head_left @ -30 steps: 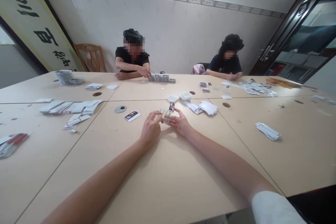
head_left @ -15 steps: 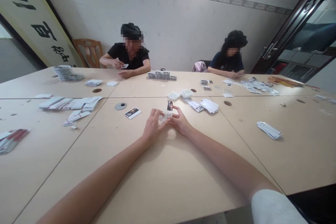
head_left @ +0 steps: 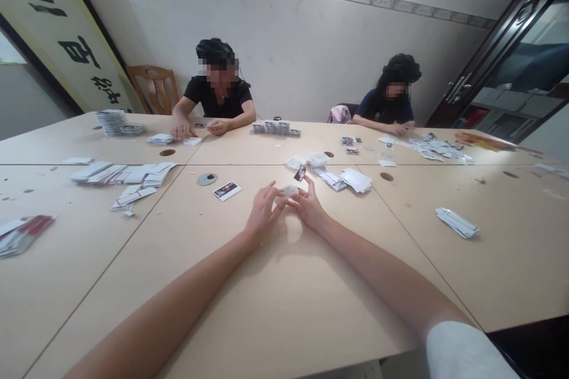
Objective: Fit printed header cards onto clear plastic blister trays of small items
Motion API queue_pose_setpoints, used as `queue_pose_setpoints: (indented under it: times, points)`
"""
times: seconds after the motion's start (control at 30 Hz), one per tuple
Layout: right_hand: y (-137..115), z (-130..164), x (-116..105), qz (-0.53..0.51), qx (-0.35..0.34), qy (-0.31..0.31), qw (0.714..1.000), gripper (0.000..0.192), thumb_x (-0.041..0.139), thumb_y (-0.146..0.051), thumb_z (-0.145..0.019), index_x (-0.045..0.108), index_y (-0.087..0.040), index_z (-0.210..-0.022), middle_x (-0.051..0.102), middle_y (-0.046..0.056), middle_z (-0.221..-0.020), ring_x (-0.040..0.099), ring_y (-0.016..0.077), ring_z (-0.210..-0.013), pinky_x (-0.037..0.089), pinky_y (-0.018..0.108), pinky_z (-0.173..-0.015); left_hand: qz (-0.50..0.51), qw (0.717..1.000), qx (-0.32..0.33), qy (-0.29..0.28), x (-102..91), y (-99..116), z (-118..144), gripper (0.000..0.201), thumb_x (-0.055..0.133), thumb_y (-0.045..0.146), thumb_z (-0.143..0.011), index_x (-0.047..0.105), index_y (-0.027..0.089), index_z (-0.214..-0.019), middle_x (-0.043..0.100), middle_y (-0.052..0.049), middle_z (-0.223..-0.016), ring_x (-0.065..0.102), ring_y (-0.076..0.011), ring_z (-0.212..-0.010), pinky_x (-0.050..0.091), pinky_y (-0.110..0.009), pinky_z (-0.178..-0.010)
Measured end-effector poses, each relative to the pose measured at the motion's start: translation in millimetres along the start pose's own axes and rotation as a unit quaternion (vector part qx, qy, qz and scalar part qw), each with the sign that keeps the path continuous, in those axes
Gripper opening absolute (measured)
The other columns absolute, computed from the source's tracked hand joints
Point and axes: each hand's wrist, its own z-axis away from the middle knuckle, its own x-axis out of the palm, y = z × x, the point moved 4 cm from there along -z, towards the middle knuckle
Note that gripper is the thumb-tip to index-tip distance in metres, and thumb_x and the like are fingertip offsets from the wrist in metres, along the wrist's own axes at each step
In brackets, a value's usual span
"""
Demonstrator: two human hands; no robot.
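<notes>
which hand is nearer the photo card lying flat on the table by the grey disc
Left. The left hand is just to the right of the photo card, a short gap away. The right hand is farther right, beyond the left hand.

Bare worktop [head_left: 284,308] near the body, wide and open on both sides of the forearms. Left of the left hand [head_left: 260,216]: a lone photo card [head_left: 226,190] and a grey disc [head_left: 207,179], with passage between. Beyond the right hand [head_left: 309,208]: white card stacks [head_left: 344,179] close by. Far right, a small card pile [head_left: 457,222], well apart.
</notes>
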Motion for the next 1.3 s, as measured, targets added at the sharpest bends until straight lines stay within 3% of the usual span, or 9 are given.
queue_pose_setpoints:
  times: [0.1,0.27,0.4,0.67,0.9,1.1,1.3]
  points:
    - [-1.5,3.8,-3.0,0.052,-0.037,0.046,0.997,0.092,0.089,-0.033,-0.065,0.033,-0.037,-0.138,0.058,-0.006,-0.094,0.07,0.0157,-0.085,0.061,0.037,-0.085,-0.03,0.999,0.017,-0.003,-1.9,3.6,-0.2,0.025,0.048,0.038,-0.102,0.065,0.02,-0.1,0.072,-0.009,-0.109,0.06,-0.0295,-0.124,0.046,-0.05,-0.106]
    - [-4.5,9.0,-7.2,0.144,-0.088,0.102,0.98,0.099,0.092,-0.032,-0.062,0.033,-0.036,-0.142,0.056,-0.007,-0.087,0.067,0.0172,-0.084,0.059,0.031,-0.077,-0.065,0.997,0.033,-0.018,0.7,4.0,1.9,0.026,0.044,0.028,-0.103,0.069,0.02,-0.107,0.073,-0.008,-0.112,0.071,-0.0218,-0.097,0.056,-0.035,-0.086]
    - [-3.0,7.7,-6.9,0.171,-0.096,0.103,0.975,0.092,0.089,-0.037,-0.066,0.035,-0.034,-0.14,0.058,-0.006,-0.085,0.067,0.0186,-0.084,0.059,0.032,-0.076,-0.102,0.994,0.04,-0.032,4.4,1.5,4.3,0.026,0.047,0.02,-0.098,0.067,0.021,-0.114,0.074,-0.007,-0.108,0.072,-0.02,-0.089,0.056,-0.03,-0.075]
    - [-0.7,7.6,-5.6,0.176,-0.077,0.098,0.977,0.089,0.087,-0.039,-0.068,0.034,-0.033,-0.14,0.061,-0.007,-0.083,0.07,0.018,-0.079,0.059,0.034,-0.082,-0.167,0.983,0.037,-0.061,5.1,-1.1,2.4,0.015,0.058,0.02,-0.097,0.067,0.014,-0.107,0.071,-0.005,-0.093,0.066,-0.0154,-0.074,0.054,-0.03,-0.069]
    - [1.3,10.0,-4.4,0.133,-0.052,0.098,0.985,0.098,0.087,-0.036,-0.069,0.026,-0.035,-0.146,0.06,-0.009,-0.081,0.071,0.016,-0.075,0.06,0.036,-0.086,-0.152,0.987,0.024,-0.052,2.4,1.0,0.6,0.013,0.061,0.022,-0.095,0.069,0.016,-0.104,0.072,-0.004,-0.09,0.067,-0.017,-0.076,0.052,-0.029,-0.068]
    - [1.8,4.2,-2.5,0.05,-0.025,0.071,0.996,0.104,0.086,-0.029,-0.069,0.02,-0.039,-0.148,0.062,-0.008,-0.089,0.072,0.0163,-0.082,0.062,0.041,-0.088,-0.093,0.996,0.001,-0.015,-1.6,-0.6,0.6,0.023,0.053,0.03,-0.099,0.072,0.022,-0.11,0.075,-0.004,-0.104,0.07,-0.0166,-0.076,0.053,-0.029,-0.07]
    - [1.8,0.4,-4.0,0.003,-0.006,0.063,0.998,0.105,0.087,-0.026,-0.068,0.022,-0.034,-0.149,0.069,-0.006,-0.085,0.073,0.0169,-0.08,0.062,0.034,-0.079,-0.011,0.999,-0.029,0.004,-5.0,-6.7,-1.2,0.029,0.051,0.039,-0.1,0.073,0.022,-0.109,0.075,-0.005,-0.107,0.072,-0.016,-0.08,0.058,-0.027,-0.072]
